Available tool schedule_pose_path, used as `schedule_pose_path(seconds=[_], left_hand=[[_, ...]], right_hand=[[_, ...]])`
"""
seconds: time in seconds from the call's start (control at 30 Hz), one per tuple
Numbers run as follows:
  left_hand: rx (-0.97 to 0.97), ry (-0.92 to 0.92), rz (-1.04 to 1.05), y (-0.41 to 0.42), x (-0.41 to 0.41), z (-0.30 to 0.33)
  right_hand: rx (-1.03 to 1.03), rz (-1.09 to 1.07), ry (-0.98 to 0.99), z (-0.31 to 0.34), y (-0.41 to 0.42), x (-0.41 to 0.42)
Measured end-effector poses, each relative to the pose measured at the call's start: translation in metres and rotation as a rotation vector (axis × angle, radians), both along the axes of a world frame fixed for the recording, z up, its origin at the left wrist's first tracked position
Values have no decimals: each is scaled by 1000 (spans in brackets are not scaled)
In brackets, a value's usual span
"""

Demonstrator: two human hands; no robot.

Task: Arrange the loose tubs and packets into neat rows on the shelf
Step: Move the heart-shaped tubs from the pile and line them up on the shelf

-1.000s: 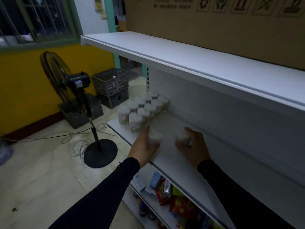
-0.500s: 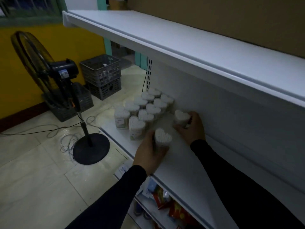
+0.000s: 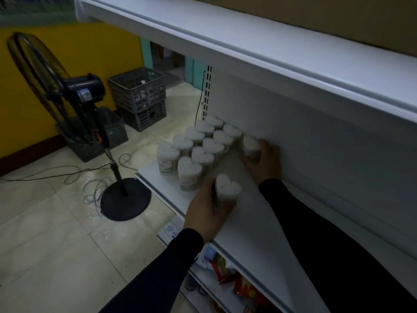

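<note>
Compared with half a second before: both tubs carried a little further toward the standing group, the view also come closer and lower. Left hand (image 3: 206, 210) curled round a heart-shaped tub of cotton swabs (image 3: 227, 190), at the front part of the middle shelf (image 3: 255, 236), just beside the nearest tub of the front row (image 3: 189, 172). Right hand (image 3: 264, 159) wrapped round a second heart-shaped tub (image 3: 250, 146), close to the back panel (image 3: 316, 141), almost touching the end of the back row (image 3: 232, 132).

Rows running away and to the left from the hands, toward the shelf end; both held tubs upright, long axis vertical, point of the heart turned toward the camera. Right tub nearer to its place than the left one, probably only a short push left. For the left tub, a small gap to close.

Hard to say if either tub already stands on the shelf: bottoms hidden by fingers. Dim light, labels unreadable. Lower shelf packets (image 3: 239, 288) partly cut off by the middle shelf.
</note>
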State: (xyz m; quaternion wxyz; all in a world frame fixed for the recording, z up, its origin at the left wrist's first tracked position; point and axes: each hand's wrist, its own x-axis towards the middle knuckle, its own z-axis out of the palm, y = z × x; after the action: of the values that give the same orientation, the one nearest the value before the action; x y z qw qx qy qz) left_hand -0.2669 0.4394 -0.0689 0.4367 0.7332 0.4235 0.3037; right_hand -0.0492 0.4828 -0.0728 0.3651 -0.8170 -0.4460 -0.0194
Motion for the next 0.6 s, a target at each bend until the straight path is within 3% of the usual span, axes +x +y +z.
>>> schedule_pose_path(seconds=[0.33, 0.47, 0.6], left_hand=[[16, -8, 15, 2, 2, -5], [17, 4, 0, 2, 4, -5], [45, 45, -1, -1, 8, -2]], right_hand=[[-81, -21, 6, 10, -2, -2], [64, -51, 101, 16, -29, -16], [98, 181, 250, 23, -75, -48]])
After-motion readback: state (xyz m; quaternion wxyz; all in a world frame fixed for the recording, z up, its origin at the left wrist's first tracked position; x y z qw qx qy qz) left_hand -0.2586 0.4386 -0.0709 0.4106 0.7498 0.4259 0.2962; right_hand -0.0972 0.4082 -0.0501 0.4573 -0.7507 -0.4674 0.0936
